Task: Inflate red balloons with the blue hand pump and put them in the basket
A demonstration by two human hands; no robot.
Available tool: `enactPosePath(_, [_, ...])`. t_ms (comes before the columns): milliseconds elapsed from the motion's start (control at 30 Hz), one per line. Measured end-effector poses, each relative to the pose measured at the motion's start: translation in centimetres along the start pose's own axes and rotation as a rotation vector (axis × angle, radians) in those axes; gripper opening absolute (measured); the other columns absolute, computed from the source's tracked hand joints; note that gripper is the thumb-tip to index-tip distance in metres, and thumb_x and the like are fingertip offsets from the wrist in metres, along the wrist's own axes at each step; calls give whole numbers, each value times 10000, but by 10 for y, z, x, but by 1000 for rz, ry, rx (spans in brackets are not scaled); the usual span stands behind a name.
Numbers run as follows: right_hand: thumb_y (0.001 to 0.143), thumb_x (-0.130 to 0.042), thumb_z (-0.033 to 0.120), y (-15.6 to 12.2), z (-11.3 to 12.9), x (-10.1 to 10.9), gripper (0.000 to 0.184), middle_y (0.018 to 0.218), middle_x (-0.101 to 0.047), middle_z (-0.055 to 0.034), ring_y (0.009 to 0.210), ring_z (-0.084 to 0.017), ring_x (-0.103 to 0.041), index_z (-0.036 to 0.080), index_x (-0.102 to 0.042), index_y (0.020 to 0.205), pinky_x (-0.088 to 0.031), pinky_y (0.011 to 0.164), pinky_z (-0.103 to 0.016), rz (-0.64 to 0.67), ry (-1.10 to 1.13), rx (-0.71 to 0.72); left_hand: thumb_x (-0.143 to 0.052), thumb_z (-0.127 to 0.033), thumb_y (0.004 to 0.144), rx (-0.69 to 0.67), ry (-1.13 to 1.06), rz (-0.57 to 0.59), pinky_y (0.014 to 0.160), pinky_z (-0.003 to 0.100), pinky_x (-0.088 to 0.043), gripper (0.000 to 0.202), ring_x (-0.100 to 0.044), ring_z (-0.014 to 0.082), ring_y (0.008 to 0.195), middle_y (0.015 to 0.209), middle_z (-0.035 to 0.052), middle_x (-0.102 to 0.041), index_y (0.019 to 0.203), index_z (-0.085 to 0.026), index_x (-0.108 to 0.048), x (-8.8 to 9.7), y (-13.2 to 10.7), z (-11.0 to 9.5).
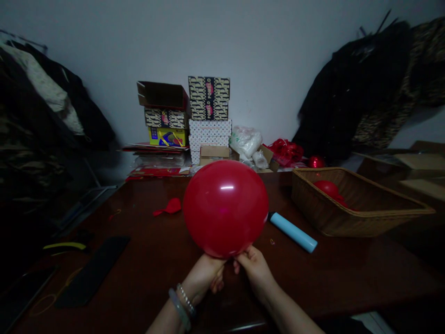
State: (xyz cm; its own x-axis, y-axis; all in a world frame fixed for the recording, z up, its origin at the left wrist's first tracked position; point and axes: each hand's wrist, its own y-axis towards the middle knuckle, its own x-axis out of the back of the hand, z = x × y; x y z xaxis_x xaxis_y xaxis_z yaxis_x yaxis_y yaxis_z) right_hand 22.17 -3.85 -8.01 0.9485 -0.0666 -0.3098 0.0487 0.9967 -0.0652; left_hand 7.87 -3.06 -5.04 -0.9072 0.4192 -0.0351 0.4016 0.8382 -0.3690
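Note:
A large inflated red balloon (225,208) stands upright above the front of the dark wooden table, with its neck end down. My left hand (207,274), with a beaded bracelet and a bangle at the wrist, is closed at the balloon's underside. From the other side my right hand (253,269) pinches at the same spot. The balloon's neck is hidden among my fingers. Left of the balloon lies a flat red balloon (170,207). To its right rests a light blue cylindrical pump (294,232) with a dark tip.
A wicker basket (347,222) at the right holds red balloons (328,189). Stacked boxes (209,99) and plastic bags (246,141) line the wall. A dark flat pad (92,271) and a yellow-and-black tool (66,246) lie at the left. Clothes hang on both sides.

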Motion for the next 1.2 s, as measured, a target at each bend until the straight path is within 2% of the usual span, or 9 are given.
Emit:
enactPosePath(167, [698, -686, 385, -3, 9, 1, 240, 559, -541, 32, 510, -117, -512, 193, -541, 687, -442, 550, -264, -42, 189, 21, -588, -768, 597, -14, -86, -67, 403, 272, -323, 639, -259, 66, 253, 249, -44, -261, 373, -226, -335, 4, 2, -1])
enactPosePath(367, [696, -687, 375, -5, 12, 0, 224, 693, -631, -39, 648, -186, -596, 191, -561, 682, -483, 627, -337, -22, 276, 59, -651, -665, 625, -30, -193, -85, 404, 266, -312, 615, -216, 51, 258, 254, -66, -226, 374, -231, -294, 7, 5, 3])
enactPosePath(467, [707, -676, 362, -3, 15, 1, 202, 730, -643, -34, 691, -188, -608, 199, -558, 693, -486, 683, -348, -35, 311, 82, -674, -605, 651, -29, -245, -79, 406, 257, -303, 586, -201, 42, 269, 269, -78, -231, 405, -226, -301, 10, 5, 3])
enactPosePath(600, [737, -647, 349, -4, 20, 2, 186, 654, -631, -17, 671, -195, -613, 206, -537, 691, -484, 733, -379, -17, 336, 75, -689, -590, 651, -24, -289, -56, 402, 245, -275, 555, -194, 36, 274, 273, -86, -240, 444, -217, -334, 11, 4, 2])
enactPosePath(733, [744, -648, 348, -7, 26, -1, 189, 928, -719, -112, 807, -224, -628, 205, -530, 708, -458, 747, -354, 10, 326, 93, -716, -571, 642, -2, -352, -24, 407, 229, -253, 474, -175, 35, 286, 279, -107, -263, 568, -194, -437, 8, 1, 1])
enactPosePath(800, [761, -655, 352, -9, 29, -3, 195, 986, -723, -115, 843, -217, -622, 207, -533, 715, -439, 758, -331, 28, 323, 107, -733, -539, 646, 21, -404, -3, 413, 218, -238, 431, -165, 37, 299, 289, -122, -271, 671, -187, -486, 5, -2, 0])
enactPosePath(967, [801, -668, 363, -20, 37, -10, 176, 798, -731, -54, 759, -181, -633, 201, -599, 803, -439, 775, -309, 158, 334, 59, -694, -431, 733, 86, -474, 68, 421, 207, -200, 320, -139, 29, 325, 309, -120, -239, 683, -163, -525, 1, -6, -4])
enactPosePath(1100, [775, -714, 317, -25, 36, -10, 193, 766, -727, -77, 579, -131, -607, 145, -676, 854, -465, 618, -264, 348, 292, -112, -662, -390, 747, 68, -431, 64, 421, 228, -187, 347, -175, 27, 335, 339, -89, -259, 554, -150, -503, 2, -6, -5])
enactPosePath(1200, [727, -763, 357, -24, 30, -5, 412, 819, -738, -105, 491, -108, -582, 130, -683, 1061, -433, 466, -211, 481, 261, -216, -680, -397, 703, 19, -418, 42, 427, 238, -192, 442, -207, 31, 343, 325, -70, -260, 441, -174, -402, 4, -6, 0])
